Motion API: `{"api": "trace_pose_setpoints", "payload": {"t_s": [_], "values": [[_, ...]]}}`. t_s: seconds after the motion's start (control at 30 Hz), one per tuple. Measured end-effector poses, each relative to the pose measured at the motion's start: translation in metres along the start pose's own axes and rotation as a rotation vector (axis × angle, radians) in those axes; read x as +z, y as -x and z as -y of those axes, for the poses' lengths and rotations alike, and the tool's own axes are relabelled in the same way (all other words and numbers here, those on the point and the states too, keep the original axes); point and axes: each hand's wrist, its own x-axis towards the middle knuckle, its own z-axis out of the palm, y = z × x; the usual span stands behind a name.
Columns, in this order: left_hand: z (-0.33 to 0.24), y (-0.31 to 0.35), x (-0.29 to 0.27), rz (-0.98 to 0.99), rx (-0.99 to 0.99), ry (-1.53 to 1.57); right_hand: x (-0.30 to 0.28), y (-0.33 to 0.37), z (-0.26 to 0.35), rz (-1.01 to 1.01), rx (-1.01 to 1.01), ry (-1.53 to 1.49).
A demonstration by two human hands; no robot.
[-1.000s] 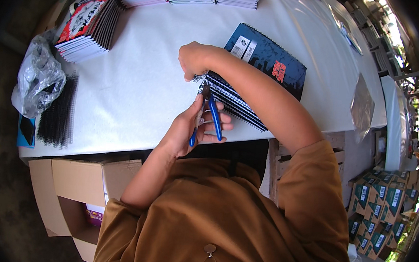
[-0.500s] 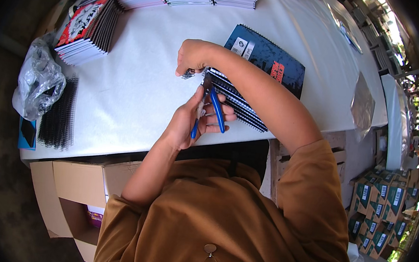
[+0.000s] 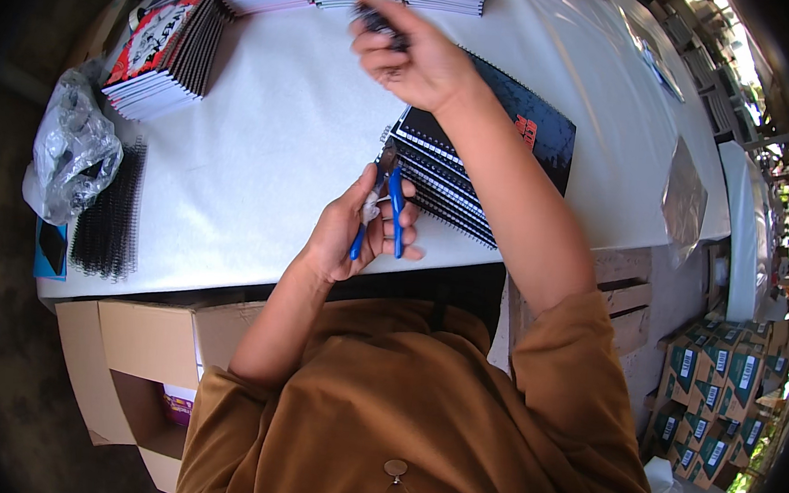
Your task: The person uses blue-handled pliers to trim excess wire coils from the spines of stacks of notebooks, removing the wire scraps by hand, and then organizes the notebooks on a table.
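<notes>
My left hand (image 3: 345, 229) is wrapped loosely around blue-handled cutting pliers (image 3: 395, 211), whose handles are spread. The jaws are at the left corner of a stack of spiral-bound notebooks (image 3: 446, 178) with black coil bindings along the near side. A dark blue cover with red lettering tops the stack, partly hidden by my right forearm. Raised above the stack's far left, my right hand (image 3: 418, 63) is curled around a black, coil-like bundle (image 3: 381, 26), blurred by motion.
Stacks of spiral notebooks (image 3: 164, 52) line the far left of the white-covered table (image 3: 262, 162). At the left edge lie black plastic coils (image 3: 110, 215) and a crumpled clear bag (image 3: 77, 152). An open cardboard box (image 3: 150, 348) stands below; small boxes (image 3: 712, 392) are piled at right.
My right hand has lifted away from the stack's corner, moving far and slightly right with the black bundle. My left hand and the pliers have shifted slightly left and nearer me.
</notes>
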Motion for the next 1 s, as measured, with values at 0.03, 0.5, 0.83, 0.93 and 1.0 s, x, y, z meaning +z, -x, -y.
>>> {"api": "trace_pose_setpoints", "payload": {"t_s": [0.03,0.5,0.83,0.93,1.0], "values": [[-0.002,0.0,-0.007,-0.014,0.015,-0.059,0.007,0.013,0.008,0.091,-0.034,-0.179],[-0.002,0.012,-0.021,0.289,-0.043,0.028,0.02,0.125,-0.021,-0.346,-0.257,2.127],[0.008,0.006,-0.011,-0.295,0.174,-0.853,0.02,0.118,-0.029,-0.407,-0.091,2.245],[0.008,0.006,-0.014,-0.224,0.173,-0.779,0.017,0.116,-0.033,-0.422,-0.087,2.386],[0.003,0.012,-0.008,0.006,-0.071,0.037,0.015,0.117,-0.031,-0.409,-0.099,2.37]]}}
